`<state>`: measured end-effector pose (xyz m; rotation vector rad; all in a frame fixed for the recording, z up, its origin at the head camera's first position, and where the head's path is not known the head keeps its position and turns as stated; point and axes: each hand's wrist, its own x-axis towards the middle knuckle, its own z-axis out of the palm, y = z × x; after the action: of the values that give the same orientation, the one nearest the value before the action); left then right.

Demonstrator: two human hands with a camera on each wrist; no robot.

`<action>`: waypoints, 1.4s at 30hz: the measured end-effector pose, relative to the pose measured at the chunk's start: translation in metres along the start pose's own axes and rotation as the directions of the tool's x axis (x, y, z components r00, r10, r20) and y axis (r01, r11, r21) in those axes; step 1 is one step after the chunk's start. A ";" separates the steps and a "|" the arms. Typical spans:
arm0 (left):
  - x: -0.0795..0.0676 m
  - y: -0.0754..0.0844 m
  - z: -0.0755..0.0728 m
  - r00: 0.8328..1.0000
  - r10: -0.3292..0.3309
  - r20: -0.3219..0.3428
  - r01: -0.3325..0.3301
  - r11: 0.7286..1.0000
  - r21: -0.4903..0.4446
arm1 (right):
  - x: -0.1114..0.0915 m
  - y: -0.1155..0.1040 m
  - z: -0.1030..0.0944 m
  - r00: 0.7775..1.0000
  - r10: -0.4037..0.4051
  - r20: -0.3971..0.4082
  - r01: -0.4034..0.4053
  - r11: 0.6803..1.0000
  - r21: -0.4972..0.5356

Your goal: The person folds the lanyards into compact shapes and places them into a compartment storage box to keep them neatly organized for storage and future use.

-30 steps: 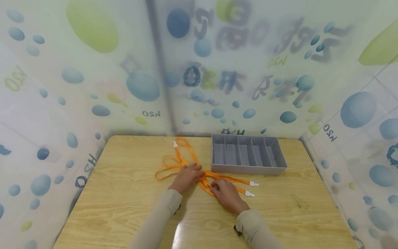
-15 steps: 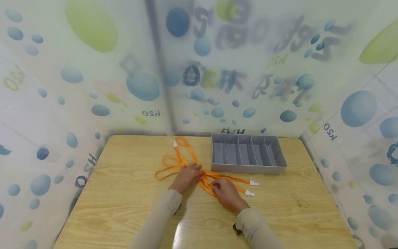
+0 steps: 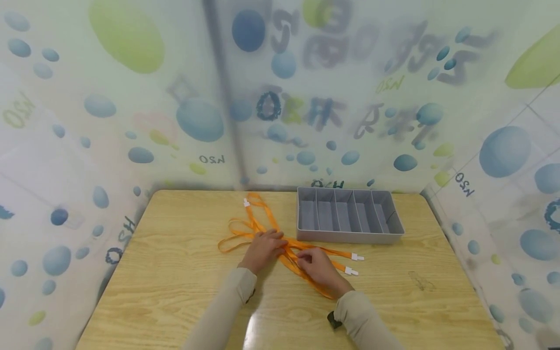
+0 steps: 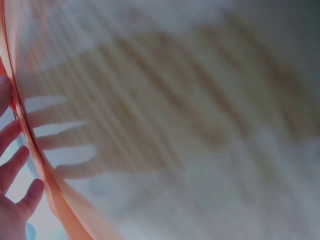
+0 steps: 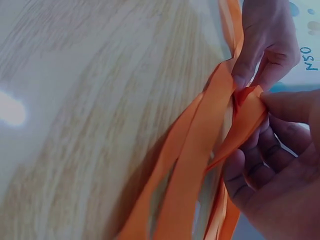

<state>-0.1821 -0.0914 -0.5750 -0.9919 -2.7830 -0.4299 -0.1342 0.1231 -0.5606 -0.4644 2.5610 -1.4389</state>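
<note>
Several orange lanyards [image 3: 270,214] with white clips [image 3: 356,257] lie crossed over each other on the wooden table. My left hand [image 3: 263,250] rests on the place where the straps cross. In the left wrist view its fingers [image 4: 15,167] are spread beside an orange strap [image 4: 35,145]. Close to its right, my right hand [image 3: 321,270] pinches one strap between thumb and index finger, plainest in the right wrist view [image 5: 245,127]. That strap is folded near the fingertips, while other flat straps [image 5: 190,175] run past below the hand.
A grey tray [image 3: 350,237] with several narrow compartments stands at the back of the table [image 3: 183,272], just beyond the right-hand clips. Patterned walls [image 3: 280,97] enclose the table at the back and both sides.
The right hand has shifted slightly, still pinching the strap. More of an orange strap now shows below it, towards the wrist. The left hand has stayed in place.
</note>
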 end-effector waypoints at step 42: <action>0.019 0.011 -0.029 0.921 0.039 -0.388 -0.057 0.998 -0.035 | -0.001 -0.031 -0.018 0.996 0.072 0.051 -0.081 0.976 0.204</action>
<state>-0.1882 -0.0814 -0.5402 -0.8706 -2.3985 -0.6124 -0.1322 0.1225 -0.5247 -0.3577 2.3367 -1.6246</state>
